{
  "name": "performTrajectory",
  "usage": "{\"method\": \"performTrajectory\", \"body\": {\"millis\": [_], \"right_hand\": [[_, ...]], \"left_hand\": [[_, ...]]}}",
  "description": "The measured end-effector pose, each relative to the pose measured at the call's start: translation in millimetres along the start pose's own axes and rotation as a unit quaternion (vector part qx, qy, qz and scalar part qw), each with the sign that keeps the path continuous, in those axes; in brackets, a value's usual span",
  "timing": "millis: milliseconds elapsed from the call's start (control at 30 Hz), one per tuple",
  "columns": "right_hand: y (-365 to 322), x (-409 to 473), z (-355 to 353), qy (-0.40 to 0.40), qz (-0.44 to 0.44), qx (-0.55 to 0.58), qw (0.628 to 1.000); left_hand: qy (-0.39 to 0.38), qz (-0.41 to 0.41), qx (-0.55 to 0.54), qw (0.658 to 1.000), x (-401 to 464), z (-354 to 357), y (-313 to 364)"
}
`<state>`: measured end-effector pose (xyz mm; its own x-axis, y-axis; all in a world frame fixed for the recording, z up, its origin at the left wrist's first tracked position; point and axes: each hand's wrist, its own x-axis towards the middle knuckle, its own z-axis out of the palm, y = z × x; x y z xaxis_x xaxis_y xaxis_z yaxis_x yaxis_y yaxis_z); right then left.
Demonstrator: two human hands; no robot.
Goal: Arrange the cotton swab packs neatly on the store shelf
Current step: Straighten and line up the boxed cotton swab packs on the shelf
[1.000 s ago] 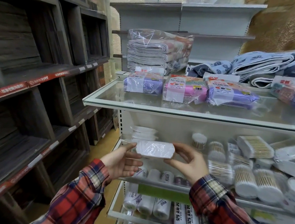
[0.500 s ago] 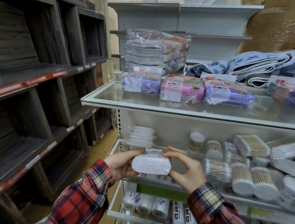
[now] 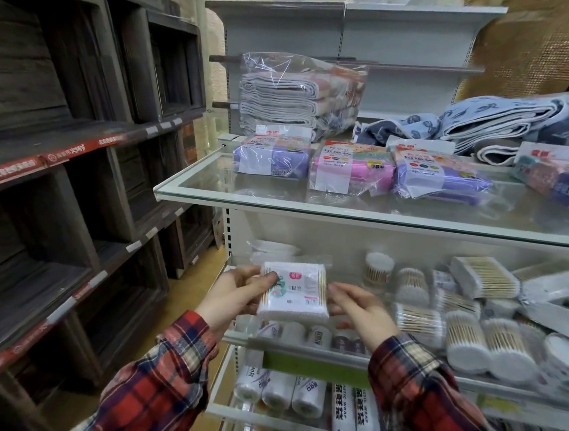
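Observation:
A flat square cotton swab pack (image 3: 298,294) with a printed label faces me in front of the middle shelf (image 3: 332,355). My left hand (image 3: 235,295) grips its left edge, thumb on the front. My right hand (image 3: 359,307) hovers just right of the pack with its fingers spread, and I cannot tell whether the fingertips touch it. Several more swab packs lie jumbled on the shelf to the right, such as a bundle (image 3: 420,321) and a flat pack (image 3: 484,277). A small stack of flat packs (image 3: 273,248) sits behind the held one.
A glass shelf (image 3: 345,208) above carries bagged packs in purple and pink, with folded towels behind. White rolls (image 3: 278,390) and cling-wrap boxes fill the lower shelf. Dark wooden shelving (image 3: 74,162) lines the left side of the narrow aisle.
The pack has been turned from its end to its labelled face. My right hand has come off it and now hangs beside it, while my left hand keeps hold.

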<state>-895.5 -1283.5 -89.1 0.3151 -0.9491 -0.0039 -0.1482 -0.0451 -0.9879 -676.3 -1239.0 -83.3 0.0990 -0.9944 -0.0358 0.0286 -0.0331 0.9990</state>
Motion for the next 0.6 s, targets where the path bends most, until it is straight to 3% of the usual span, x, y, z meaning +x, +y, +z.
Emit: {"method": "performTrajectory", "body": {"millis": [167,600], "right_hand": [[1.2,0.7,12.1,-0.06,0.0,0.001,0.998],[22.6,20.7,39.7,-0.032,0.0,0.036,0.999]], "left_hand": [[0.022,0.009,0.035,0.999,4.3,-2.3,-10.9],[0.116,0.038,0.038,0.992,8.0,-24.1,-40.5]]}}
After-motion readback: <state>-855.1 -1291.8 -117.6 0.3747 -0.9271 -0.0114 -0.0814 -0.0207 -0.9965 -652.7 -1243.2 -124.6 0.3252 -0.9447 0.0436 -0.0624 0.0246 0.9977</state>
